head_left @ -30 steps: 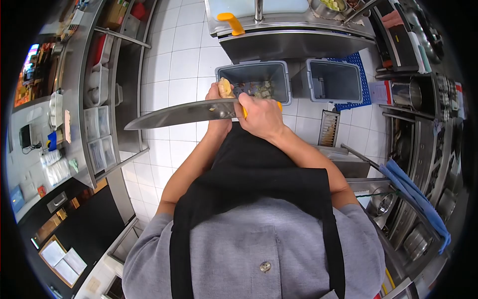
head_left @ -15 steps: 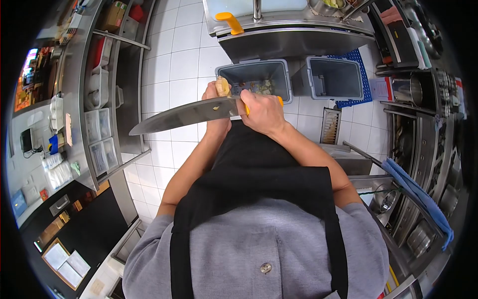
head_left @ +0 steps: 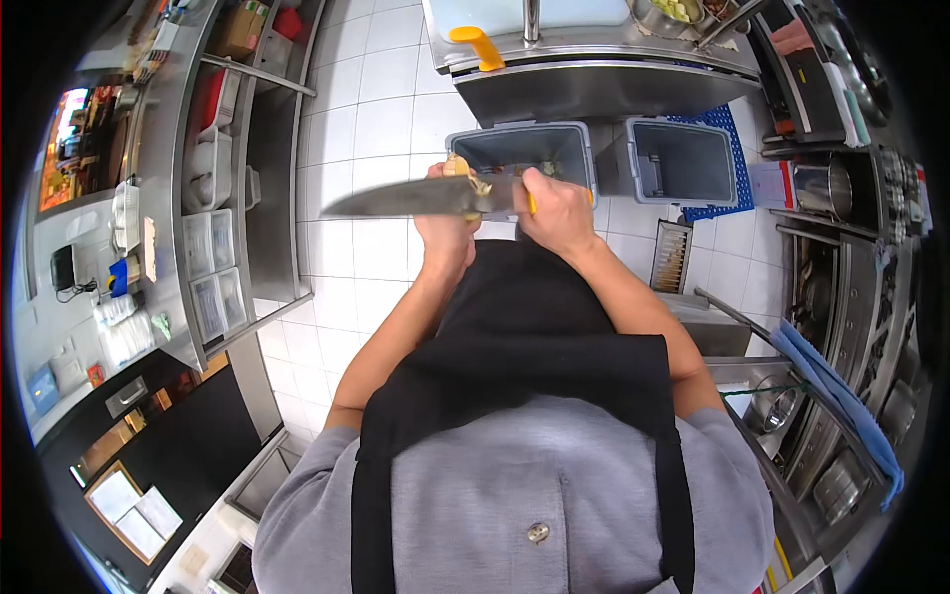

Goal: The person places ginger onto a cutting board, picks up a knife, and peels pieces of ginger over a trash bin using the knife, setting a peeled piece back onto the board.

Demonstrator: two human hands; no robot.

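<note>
My right hand (head_left: 559,213) is closed round the yellow handle of a large kitchen knife (head_left: 396,200). The broad blade points left and is blurred by motion. It crosses in front of my left hand (head_left: 443,233), whose fingers are wrapped round a tan, yellowish piece of ginger (head_left: 455,166). A pale shaving (head_left: 481,186) clings to the blade near the handle. The blade hides part of the ginger and of the left fingers. Both hands are above the near edge of a grey bin (head_left: 475,148) with scraps inside.
Another grey bin (head_left: 683,178) stands on a blue mat (head_left: 730,148) to the right. Ahead, a steel sink counter (head_left: 584,49) holds a yellow handle (head_left: 480,45) at its edge and a bowl of cut pieces (head_left: 673,12). Steel shelving (head_left: 272,178) runs along the left.
The knife has shifted up and right across the ginger and its blade is now more level. A shaving now shows on the blade. The whole view has shifted slightly.
</note>
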